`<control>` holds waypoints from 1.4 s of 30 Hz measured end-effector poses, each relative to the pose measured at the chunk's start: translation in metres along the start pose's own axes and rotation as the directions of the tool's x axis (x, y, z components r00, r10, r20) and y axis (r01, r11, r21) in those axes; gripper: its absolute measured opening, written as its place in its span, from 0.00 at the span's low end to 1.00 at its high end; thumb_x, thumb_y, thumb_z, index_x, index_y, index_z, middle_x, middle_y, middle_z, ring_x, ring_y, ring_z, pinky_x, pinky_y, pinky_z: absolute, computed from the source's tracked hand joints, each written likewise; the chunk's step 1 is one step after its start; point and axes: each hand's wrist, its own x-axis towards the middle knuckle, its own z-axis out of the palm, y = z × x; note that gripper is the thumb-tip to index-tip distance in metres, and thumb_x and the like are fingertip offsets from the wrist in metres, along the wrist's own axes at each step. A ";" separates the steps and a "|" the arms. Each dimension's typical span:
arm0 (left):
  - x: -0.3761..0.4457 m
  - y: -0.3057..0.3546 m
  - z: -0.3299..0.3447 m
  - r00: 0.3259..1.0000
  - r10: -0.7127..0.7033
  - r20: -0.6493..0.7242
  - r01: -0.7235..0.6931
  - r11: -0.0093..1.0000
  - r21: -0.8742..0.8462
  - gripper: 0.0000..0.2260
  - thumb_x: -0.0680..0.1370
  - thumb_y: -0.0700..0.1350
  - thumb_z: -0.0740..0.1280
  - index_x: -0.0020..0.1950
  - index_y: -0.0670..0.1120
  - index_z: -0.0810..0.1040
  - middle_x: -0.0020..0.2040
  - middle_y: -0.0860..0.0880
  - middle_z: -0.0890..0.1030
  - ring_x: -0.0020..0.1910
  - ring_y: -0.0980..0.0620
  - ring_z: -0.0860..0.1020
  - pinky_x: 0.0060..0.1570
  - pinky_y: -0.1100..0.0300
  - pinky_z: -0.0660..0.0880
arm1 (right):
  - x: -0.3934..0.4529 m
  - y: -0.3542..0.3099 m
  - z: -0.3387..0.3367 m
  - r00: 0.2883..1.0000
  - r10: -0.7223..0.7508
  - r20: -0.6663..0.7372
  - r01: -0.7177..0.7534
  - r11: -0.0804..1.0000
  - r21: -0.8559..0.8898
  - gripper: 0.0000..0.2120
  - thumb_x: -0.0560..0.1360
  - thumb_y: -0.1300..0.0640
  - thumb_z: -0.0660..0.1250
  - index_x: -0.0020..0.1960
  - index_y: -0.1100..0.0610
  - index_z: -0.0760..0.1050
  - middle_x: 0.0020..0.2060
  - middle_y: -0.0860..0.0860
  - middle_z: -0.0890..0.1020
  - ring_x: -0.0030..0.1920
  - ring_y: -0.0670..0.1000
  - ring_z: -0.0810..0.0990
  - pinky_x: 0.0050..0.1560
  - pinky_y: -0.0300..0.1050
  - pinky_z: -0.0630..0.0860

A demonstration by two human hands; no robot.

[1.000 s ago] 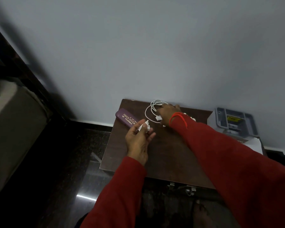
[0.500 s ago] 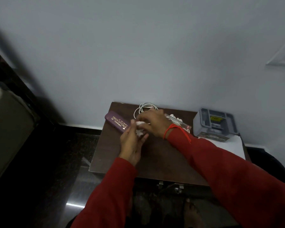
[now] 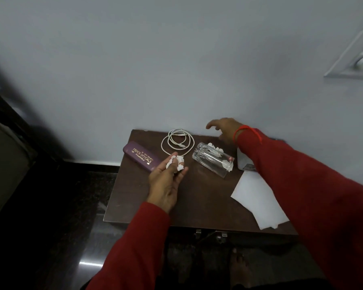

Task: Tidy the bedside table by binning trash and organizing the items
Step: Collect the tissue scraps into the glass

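My left hand point(image 3: 166, 181) hovers over the brown bedside table point(image 3: 197, 201) and holds small crumpled white tissue bits point(image 3: 176, 163) in its fingertips. My right hand point(image 3: 225, 130) reaches toward the table's back edge by the wall, fingers spread and nothing in it. A clear drinking glass point(image 3: 212, 159) lies on its side at the middle back, with white tissue scraps point(image 3: 219, 150) beside and behind it. A coiled white cable point(image 3: 177, 142) rests at the back. A purple spectacle case point(image 3: 142, 156) lies at the back left.
A white sheet of paper point(image 3: 258, 197) lies on the table's right side, partly under my right sleeve. A grey box is mostly hidden behind that sleeve. Dark glossy floor point(image 3: 71, 206) spreads to the left, with dark furniture beyond. My bare feet show below the table.
My right hand left the tissue with my left hand and swung right toward the back edge. The lying glass came into view. My left hand stayed put, holding the tissue.
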 end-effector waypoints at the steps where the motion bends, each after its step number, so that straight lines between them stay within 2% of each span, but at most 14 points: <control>1: 0.002 -0.001 0.000 1.000 0.002 0.006 -0.002 1.000 0.007 0.10 0.79 0.32 0.66 0.60 0.38 0.80 0.51 0.42 0.83 0.47 0.50 0.82 0.39 0.60 0.84 | 0.006 0.005 0.001 0.993 -0.033 0.117 0.044 0.995 -0.094 0.30 0.72 0.69 0.66 0.70 0.50 0.70 0.63 0.57 0.76 0.63 0.59 0.76 0.63 0.49 0.73; 3: 0.004 -0.001 -0.001 1.000 0.002 0.023 -0.003 1.000 0.019 0.09 0.80 0.34 0.66 0.58 0.39 0.81 0.49 0.44 0.83 0.46 0.51 0.82 0.38 0.60 0.83 | 0.016 0.008 0.006 0.945 -0.078 0.316 0.126 0.983 -0.135 0.32 0.69 0.67 0.71 0.70 0.47 0.71 0.62 0.53 0.78 0.61 0.57 0.77 0.63 0.53 0.75; 5: 0.006 0.000 -0.003 0.999 0.002 0.039 -0.004 0.999 0.034 0.07 0.80 0.35 0.66 0.56 0.40 0.81 0.48 0.45 0.84 0.46 0.51 0.82 0.37 0.61 0.83 | 0.022 0.010 0.012 0.919 -0.062 0.389 0.101 0.992 -0.080 0.27 0.69 0.63 0.73 0.65 0.49 0.75 0.57 0.52 0.82 0.56 0.56 0.81 0.59 0.53 0.78; 9: 0.010 -0.002 -0.003 0.998 -0.007 0.059 0.003 0.998 0.064 0.07 0.80 0.38 0.67 0.56 0.40 0.81 0.50 0.43 0.83 0.47 0.51 0.82 0.40 0.58 0.84 | 0.026 0.013 0.027 0.951 -0.132 0.280 0.180 0.972 -0.153 0.19 0.70 0.61 0.73 0.61 0.54 0.78 0.54 0.54 0.81 0.54 0.55 0.80 0.52 0.44 0.74; 13: 0.011 -0.007 0.001 0.996 -0.060 0.069 0.052 0.992 0.118 0.06 0.82 0.43 0.65 0.53 0.43 0.81 0.51 0.44 0.83 0.46 0.51 0.81 0.38 0.56 0.84 | 0.026 0.019 0.033 0.987 -0.087 0.134 0.103 0.987 -0.119 0.13 0.71 0.61 0.72 0.55 0.56 0.80 0.53 0.54 0.82 0.55 0.55 0.80 0.51 0.43 0.73; 16: 0.010 -0.011 0.002 0.994 -0.080 0.079 0.067 0.987 0.149 0.09 0.84 0.44 0.61 0.52 0.44 0.81 0.49 0.44 0.82 0.41 0.52 0.80 0.35 0.57 0.82 | 0.011 0.016 0.016 0.995 -0.028 -0.099 0.036 0.997 0.072 0.13 0.69 0.59 0.76 0.53 0.57 0.81 0.51 0.55 0.84 0.54 0.55 0.81 0.52 0.42 0.72; 19: 0.009 -0.013 0.005 0.990 -0.112 0.091 0.097 0.983 0.154 0.11 0.85 0.44 0.58 0.57 0.44 0.80 0.50 0.45 0.82 0.41 0.52 0.80 0.38 0.56 0.81 | -0.023 -0.002 -0.003 0.966 -0.072 -0.248 0.148 0.941 0.304 0.13 0.67 0.56 0.78 0.51 0.54 0.81 0.44 0.50 0.83 0.46 0.50 0.81 0.52 0.43 0.77; 22: 0.003 -0.014 0.012 0.969 -0.198 0.150 0.189 0.979 0.071 0.16 0.84 0.51 0.59 0.63 0.42 0.78 0.52 0.44 0.84 0.45 0.48 0.83 0.44 0.52 0.80 | -0.063 -0.029 -0.006 0.947 -0.274 -0.167 0.313 0.904 0.291 0.14 0.67 0.52 0.78 0.52 0.52 0.81 0.41 0.45 0.81 0.40 0.43 0.77 0.46 0.38 0.73; 27: -0.010 -0.022 0.024 0.902 -0.215 0.375 0.245 0.969 -0.036 0.19 0.85 0.53 0.55 0.65 0.44 0.78 0.57 0.48 0.84 0.52 0.51 0.82 0.59 0.53 0.77 | -0.103 -0.062 0.016 0.939 -0.345 -0.003 0.344 0.936 0.079 0.22 0.69 0.44 0.74 0.59 0.50 0.72 0.55 0.47 0.79 0.57 0.50 0.71 0.58 0.47 0.68; 30: -0.011 -0.027 0.022 0.934 -0.230 0.275 0.248 0.968 -0.032 0.12 0.86 0.46 0.56 0.61 0.43 0.76 0.42 0.47 0.84 0.34 0.58 0.75 0.35 0.67 0.72 | -0.111 -0.053 0.012 0.951 -0.301 -0.068 0.306 0.895 0.324 0.19 0.73 0.45 0.71 0.59 0.50 0.73 0.54 0.46 0.81 0.57 0.49 0.77 0.61 0.51 0.72; 32: -0.009 -0.025 0.017 0.953 -0.243 0.181 0.251 0.968 -0.020 0.10 0.85 0.43 0.56 0.52 0.44 0.76 0.34 0.49 0.80 0.28 0.60 0.70 0.26 0.69 0.66 | -0.105 -0.037 0.008 0.969 -0.133 -0.207 0.212 0.876 0.433 0.17 0.75 0.48 0.70 0.60 0.53 0.74 0.52 0.49 0.82 0.53 0.50 0.79 0.58 0.51 0.76; 34: -0.009 -0.021 0.013 0.958 -0.245 0.151 0.253 0.967 -0.034 0.10 0.85 0.41 0.56 0.46 0.47 0.74 0.33 0.49 0.76 0.24 0.59 0.71 0.23 0.68 0.65 | -0.094 -0.022 0.009 0.975 0.004 -0.224 0.075 0.937 0.342 0.17 0.76 0.48 0.69 0.61 0.55 0.74 0.54 0.53 0.81 0.55 0.52 0.79 0.58 0.50 0.76; 38: -0.009 -0.011 0.013 0.964 -0.245 0.100 0.252 0.966 -0.060 0.10 0.80 0.39 0.54 0.42 0.48 0.71 0.36 0.47 0.72 0.21 0.56 0.71 0.22 0.67 0.65 | -0.079 -0.015 0.034 0.999 0.049 0.010 -0.049 0.997 0.062 0.30 0.72 0.41 0.70 0.68 0.52 0.68 0.62 0.56 0.75 0.62 0.57 0.75 0.62 0.53 0.73; 42: -0.007 -0.008 0.012 0.972 -0.223 0.072 0.227 0.972 -0.054 0.10 0.78 0.40 0.54 0.40 0.49 0.69 0.36 0.48 0.71 0.22 0.56 0.72 0.23 0.67 0.64 | -0.071 -0.021 0.051 0.993 0.098 -0.061 -0.101 0.994 -0.048 0.33 0.68 0.41 0.71 0.67 0.50 0.64 0.62 0.57 0.73 0.61 0.61 0.76 0.62 0.58 0.70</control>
